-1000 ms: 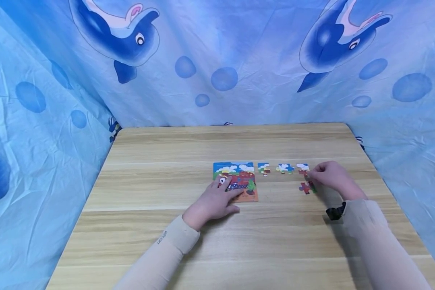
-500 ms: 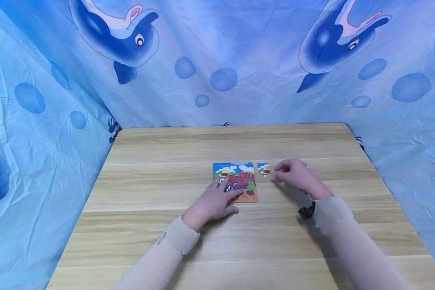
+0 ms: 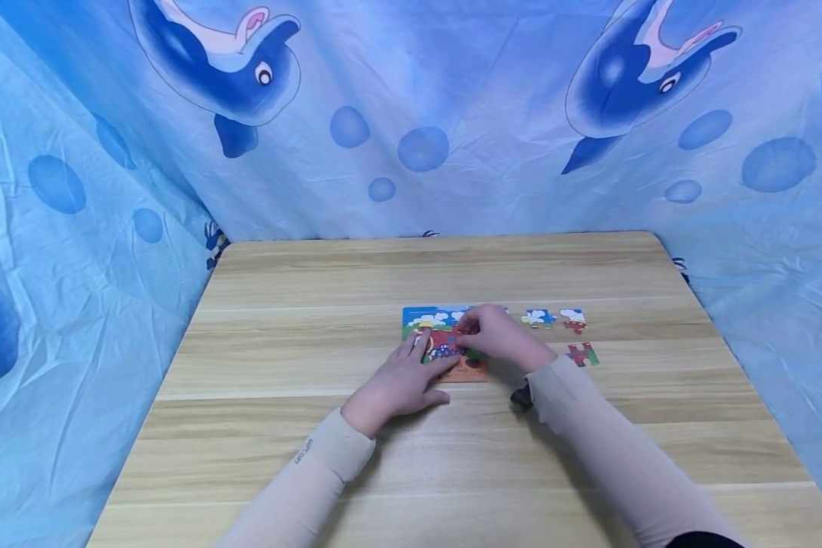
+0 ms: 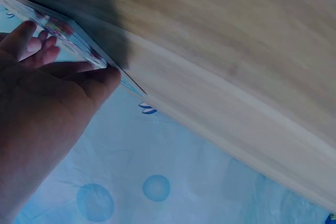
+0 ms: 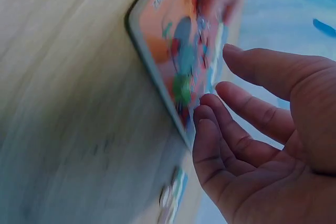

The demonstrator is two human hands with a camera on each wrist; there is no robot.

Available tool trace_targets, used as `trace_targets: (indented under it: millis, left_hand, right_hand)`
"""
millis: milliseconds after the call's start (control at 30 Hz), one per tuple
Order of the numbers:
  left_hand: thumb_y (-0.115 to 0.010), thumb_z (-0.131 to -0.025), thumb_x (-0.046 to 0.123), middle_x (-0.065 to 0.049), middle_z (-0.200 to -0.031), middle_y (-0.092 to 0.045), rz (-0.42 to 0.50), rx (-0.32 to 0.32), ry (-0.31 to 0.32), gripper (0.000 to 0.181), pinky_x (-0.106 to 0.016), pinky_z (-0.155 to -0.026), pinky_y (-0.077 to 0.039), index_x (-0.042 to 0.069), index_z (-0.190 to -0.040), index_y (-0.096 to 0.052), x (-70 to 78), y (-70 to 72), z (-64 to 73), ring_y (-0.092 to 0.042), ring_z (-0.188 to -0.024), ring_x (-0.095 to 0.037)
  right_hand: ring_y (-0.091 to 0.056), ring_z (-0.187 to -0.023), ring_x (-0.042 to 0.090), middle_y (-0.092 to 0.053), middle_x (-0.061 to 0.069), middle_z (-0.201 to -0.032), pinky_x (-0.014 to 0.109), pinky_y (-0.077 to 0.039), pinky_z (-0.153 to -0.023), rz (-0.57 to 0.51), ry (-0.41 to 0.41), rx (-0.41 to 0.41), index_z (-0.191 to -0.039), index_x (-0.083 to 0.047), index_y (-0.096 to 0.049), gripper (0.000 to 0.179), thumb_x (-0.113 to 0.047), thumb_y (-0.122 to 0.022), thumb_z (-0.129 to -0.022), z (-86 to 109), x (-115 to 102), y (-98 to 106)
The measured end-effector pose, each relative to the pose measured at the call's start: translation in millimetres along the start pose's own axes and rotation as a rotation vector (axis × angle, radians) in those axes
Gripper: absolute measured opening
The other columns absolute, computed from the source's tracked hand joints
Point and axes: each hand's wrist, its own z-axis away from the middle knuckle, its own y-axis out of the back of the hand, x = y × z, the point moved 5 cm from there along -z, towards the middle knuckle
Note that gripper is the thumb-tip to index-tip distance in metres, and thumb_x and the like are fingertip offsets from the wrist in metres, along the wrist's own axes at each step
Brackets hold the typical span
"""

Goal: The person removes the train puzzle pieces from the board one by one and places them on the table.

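Observation:
A jigsaw puzzle (image 3: 418, 316) with a red train picture lies mid-table. My left hand (image 3: 399, 380) rests flat on its lower left part with fingers spread. In the left wrist view, the thumb of my left hand (image 4: 52, 95) touches the puzzle's edge. My right hand (image 3: 501, 335) is over the puzzle's right side, its fingers bent toward the picture. In the right wrist view, the thumb and fingers of my right hand (image 5: 262, 129) stand apart beside the puzzle (image 5: 163, 30), and no piece shows between them.
Right of the puzzle lie loose puzzle pieces: a cloud piece (image 3: 538, 318), a white and red piece (image 3: 572, 320) and a red and green piece (image 3: 583, 354). Another is mostly hidden behind my right hand. A blue dolphin-print curtain (image 3: 411, 198) surrounds the wooden table (image 3: 301, 289).
My right hand has moved left from the loose pieces at the far right to the puzzle's right side, uncovering those pieces. The left hand has stayed in place.

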Motion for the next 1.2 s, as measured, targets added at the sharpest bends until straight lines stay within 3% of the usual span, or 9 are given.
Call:
trace_targets:
  millis: [267,433,1000,1200]
  left_hand:
    - [-0.058,-0.098,0.059,-0.027,-0.163,-0.018,-0.015,0.015,-0.039,0.068,-0.049,-0.119,-0.021,0.037,-0.159,-0.038,-0.4,0.0,8.6,-0.014,-0.148,-0.049]
    - [-0.059,-0.098,0.057,-0.029,-0.162,-0.02,-0.01,0.023,-0.033,0.065,-0.05,-0.116,-0.028,0.034,-0.157,-0.043,1.1,-0.2,9.6,-0.016,-0.147,-0.051]
    - [-0.061,-0.098,0.055,-0.031,-0.16,-0.024,-0.036,0.03,-0.025,0.061,-0.05,-0.115,-0.03,0.032,-0.154,-0.049,0.3,-0.7,7.1,-0.021,-0.144,-0.054]
    - [-0.06,-0.099,0.055,-0.03,-0.161,-0.021,-0.015,0.016,-0.008,0.061,-0.051,-0.115,-0.03,0.033,-0.154,-0.048,-0.6,-2.0,7.5,-0.017,-0.146,-0.053]
  right_hand:
    - [-0.063,-0.089,0.017,-0.069,0.002,-0.096,0.038,-0.054,-0.085,0.107,-0.041,0.01,-0.111,-0.004,-0.074,0.024,-0.018,-0.079,-0.092,-13.0,-9,-6]
    - [-0.061,-0.08,0.016,-0.067,0.0,-0.088,0.035,-0.053,-0.078,0.14,-0.033,-0.002,-0.102,-0.007,-0.075,0.016,-0.018,-0.078,-0.092,-16.4,-12,-11]
    - [-0.061,-0.075,0.018,-0.066,0.001,-0.084,0.033,-0.052,-0.07,0.05,-0.076,-0.035,-0.089,-0.01,-0.07,0.012,-0.019,-0.076,-0.094,-22.2,-12,-15]
    - [-0.061,-0.074,0.017,-0.065,0.002,-0.085,0.032,-0.053,-0.068,0.059,-0.085,-0.004,-0.091,-0.009,-0.07,0.01,-0.017,-0.074,-0.096,-20.2,-13,-13]
